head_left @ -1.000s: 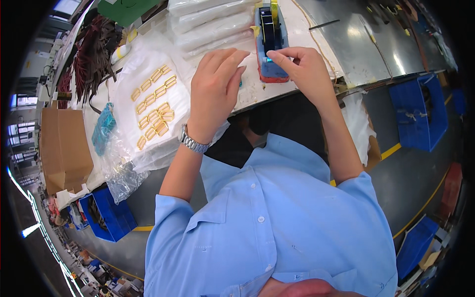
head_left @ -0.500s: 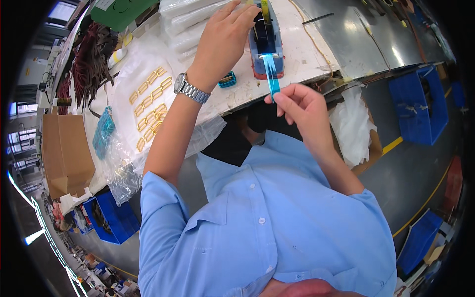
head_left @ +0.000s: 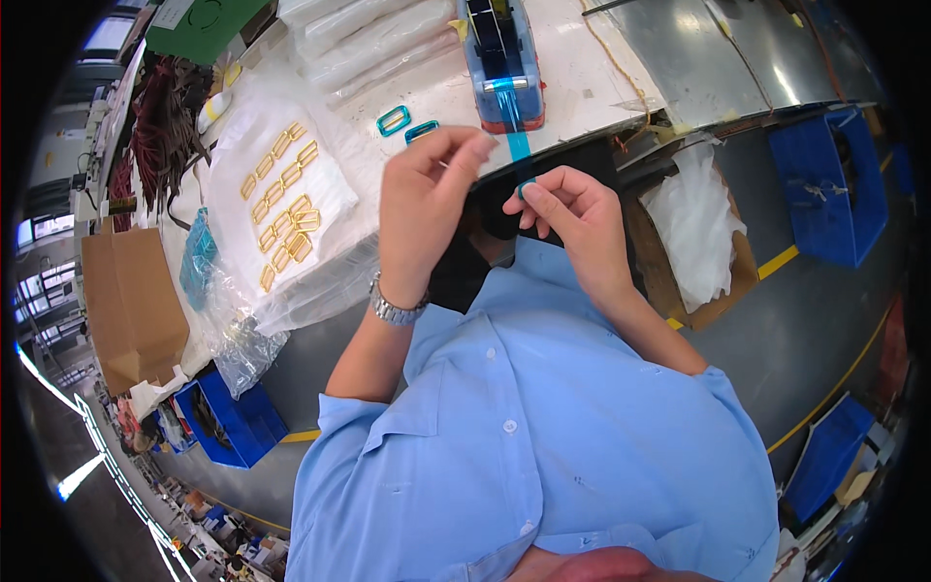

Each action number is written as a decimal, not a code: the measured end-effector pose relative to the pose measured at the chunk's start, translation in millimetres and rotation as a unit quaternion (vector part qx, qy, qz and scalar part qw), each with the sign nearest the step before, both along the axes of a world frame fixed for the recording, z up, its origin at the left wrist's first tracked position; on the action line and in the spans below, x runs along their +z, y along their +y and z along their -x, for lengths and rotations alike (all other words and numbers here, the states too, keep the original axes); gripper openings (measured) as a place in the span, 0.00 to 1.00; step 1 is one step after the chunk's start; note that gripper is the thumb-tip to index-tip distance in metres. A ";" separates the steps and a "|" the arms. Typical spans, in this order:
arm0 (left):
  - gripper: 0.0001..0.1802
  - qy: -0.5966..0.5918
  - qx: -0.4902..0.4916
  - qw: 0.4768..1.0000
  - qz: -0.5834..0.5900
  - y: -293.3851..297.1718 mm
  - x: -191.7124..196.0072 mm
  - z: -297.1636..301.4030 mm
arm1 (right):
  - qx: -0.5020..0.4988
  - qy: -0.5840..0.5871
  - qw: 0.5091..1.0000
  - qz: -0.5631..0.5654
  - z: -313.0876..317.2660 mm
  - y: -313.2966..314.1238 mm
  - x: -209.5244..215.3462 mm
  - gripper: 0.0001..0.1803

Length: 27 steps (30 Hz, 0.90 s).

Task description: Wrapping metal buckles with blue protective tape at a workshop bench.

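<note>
Pinching right hand [head_left: 572, 213]: your thumb and forefinger grasp the blue tape [head_left: 518, 145] by its end, probably keeping it straight.
Blue tape: drawn from the dispenser [head_left: 525, 58] past the bench edge.
Left hand [head_left: 425, 199]: half-curled beside the tape; cannot tell whether it holds anything.
Gold buckles [head_left: 290, 176]: mostly in rows on white sheeting [head_left: 335, 199], perhaps for easy picking.
Blue-rimmed buckles [head_left: 393, 120]: two, set apart near the dispenser.

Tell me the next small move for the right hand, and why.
Probably a short downward pull by the right hand to part the blue tape at the dispenser: the fingers pinch the tape's lower end, and the strip runs unbroken up to the dispenser's front.
</note>
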State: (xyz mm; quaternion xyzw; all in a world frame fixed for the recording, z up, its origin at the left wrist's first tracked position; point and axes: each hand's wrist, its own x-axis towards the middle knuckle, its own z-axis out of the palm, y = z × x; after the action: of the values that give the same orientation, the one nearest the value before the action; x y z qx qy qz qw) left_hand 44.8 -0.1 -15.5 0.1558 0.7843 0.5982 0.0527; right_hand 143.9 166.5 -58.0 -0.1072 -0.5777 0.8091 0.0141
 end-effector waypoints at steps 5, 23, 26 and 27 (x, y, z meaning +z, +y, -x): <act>0.11 -0.219 -0.067 0.966 -0.118 10.9 -17.4 -33.1 | -0.021 0.015 0.998 0.062 -0.2 -6.7 -4.3 0.10; 0.09 -0.233 0.020 0.952 -0.199 16.8 -28.7 -46.2 | 0.106 -0.051 0.985 -0.123 -0.7 33.7 19.0 0.12; 0.09 -0.253 0.025 0.949 -0.187 19.2 -23.9 -49.4 | 0.051 0.015 0.992 -0.113 16.6 34.6 13.7 0.15; 0.09 -0.256 0.022 0.949 -0.184 20.0 -23.9 -50.0 | 0.060 0.013 0.994 -0.090 21.3 31.5 14.6 0.15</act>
State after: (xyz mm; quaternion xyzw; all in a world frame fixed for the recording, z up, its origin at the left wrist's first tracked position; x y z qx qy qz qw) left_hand 94.8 19.9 -39.3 -0.0123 0.6239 0.7529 0.2090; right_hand 122.6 198.0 -43.3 -0.0604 -0.6536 0.7542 -0.0171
